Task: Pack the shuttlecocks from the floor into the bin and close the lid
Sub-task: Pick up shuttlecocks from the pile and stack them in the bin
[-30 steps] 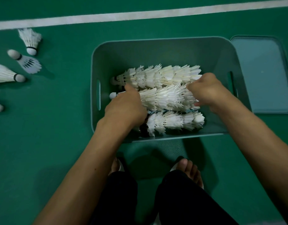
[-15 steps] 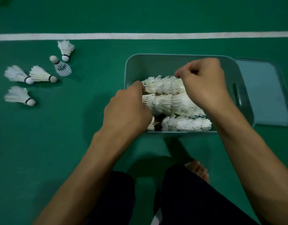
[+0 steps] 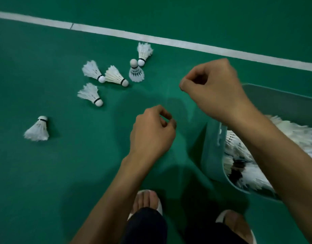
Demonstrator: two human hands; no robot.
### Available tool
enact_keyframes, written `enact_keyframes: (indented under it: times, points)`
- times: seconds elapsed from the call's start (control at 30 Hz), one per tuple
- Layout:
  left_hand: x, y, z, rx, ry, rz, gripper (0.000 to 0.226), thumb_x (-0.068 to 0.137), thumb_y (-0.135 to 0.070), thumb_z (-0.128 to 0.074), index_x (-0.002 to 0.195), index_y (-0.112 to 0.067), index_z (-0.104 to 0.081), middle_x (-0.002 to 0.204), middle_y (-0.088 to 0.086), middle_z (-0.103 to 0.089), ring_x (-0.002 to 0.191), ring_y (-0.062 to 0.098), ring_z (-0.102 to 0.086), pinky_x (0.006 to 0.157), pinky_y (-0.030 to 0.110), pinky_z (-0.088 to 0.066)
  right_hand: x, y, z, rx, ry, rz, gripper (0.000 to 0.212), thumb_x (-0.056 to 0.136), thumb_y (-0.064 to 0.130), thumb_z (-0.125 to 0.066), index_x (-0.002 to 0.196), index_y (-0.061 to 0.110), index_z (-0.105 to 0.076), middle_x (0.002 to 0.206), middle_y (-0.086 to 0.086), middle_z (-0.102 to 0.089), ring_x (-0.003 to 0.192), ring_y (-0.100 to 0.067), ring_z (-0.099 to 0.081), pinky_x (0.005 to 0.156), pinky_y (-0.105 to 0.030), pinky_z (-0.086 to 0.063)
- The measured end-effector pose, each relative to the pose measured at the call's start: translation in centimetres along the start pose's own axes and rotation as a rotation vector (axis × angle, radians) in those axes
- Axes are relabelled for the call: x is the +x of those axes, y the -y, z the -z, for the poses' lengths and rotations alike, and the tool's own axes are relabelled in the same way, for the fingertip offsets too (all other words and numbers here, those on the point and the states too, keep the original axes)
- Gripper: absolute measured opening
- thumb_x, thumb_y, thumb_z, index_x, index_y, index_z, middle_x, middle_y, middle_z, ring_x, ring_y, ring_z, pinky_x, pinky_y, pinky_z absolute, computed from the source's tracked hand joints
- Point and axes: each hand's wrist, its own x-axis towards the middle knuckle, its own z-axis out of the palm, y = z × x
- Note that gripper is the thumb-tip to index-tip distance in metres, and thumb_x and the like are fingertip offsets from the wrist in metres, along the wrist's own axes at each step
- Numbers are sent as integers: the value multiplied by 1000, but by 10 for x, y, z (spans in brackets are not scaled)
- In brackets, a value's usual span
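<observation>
Now both hands hang empty above the green floor [image 3: 46,173]. The left hand [image 3: 151,131] has its fingers curled in, thumb against the fingertips. The right hand [image 3: 215,92] is curled too, thumb tip at the forefinger, and its forearm crosses the bin [image 3: 211,150] at right. Six shuttlecocks [image 3: 116,76] lie on the floor left of the hands, five clustered near the white line [image 3: 169,40] and one [image 3: 37,130] well apart. More shuttlecocks [image 3: 292,136] fill the bin in rows.

Matt plastic bin [image 3: 212,150], feather shuttlecocks [image 3: 92,93] w/ smooth white tips, matt green floor [image 3: 46,173].
</observation>
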Motion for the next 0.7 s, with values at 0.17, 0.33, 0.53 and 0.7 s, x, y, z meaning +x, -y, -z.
enact_keyframes:
  times: [0.17, 0.33, 0.53, 0.7]
  points:
    - [62, 71, 17, -14, -264, 337, 44, 84, -39, -71, 117, -11, -59, 108, 6, -69, 108, 32, -64, 92, 40, -50, 65, 16, -59, -241, 339, -15, 18, 86, 19, -63, 89, 7, -77, 87, -14, -75, 84, -29, -69, 75, -35, -58]
    - [116, 127, 44, -68, -514, 681, 83, 80, -62, -72, 130, 0, -48, 135, 18, -49, 120, 40, -55, 95, 45, -45, 139, 32, -119, -325, 308, -67, 24, 85, 25, -68, 96, 11, -53, 100, -10, -55, 90, -31, -55, 70, -34, -40]
    - [149, 143, 49, -265, -652, 719, 43, 77, -51, -77, 96, -13, -69, 100, 4, -67, 94, 29, -65, 73, 30, -43, 195, 26, -170, -372, 396, -32, 45, 74, 20, -82, 112, 8, -62, 111, -11, -64, 97, -29, -62, 77, -35, -54]
    - [151, 110, 33, -770, -539, 606, 44, 74, -39, -83, 51, -16, -53, 48, -4, -41, 54, 20, -37, 56, 29, -35, 200, 10, -187, -371, 315, -37, 33, 75, 18, -79, 105, 8, -70, 101, -13, -68, 93, -30, -66, 76, -34, -54]
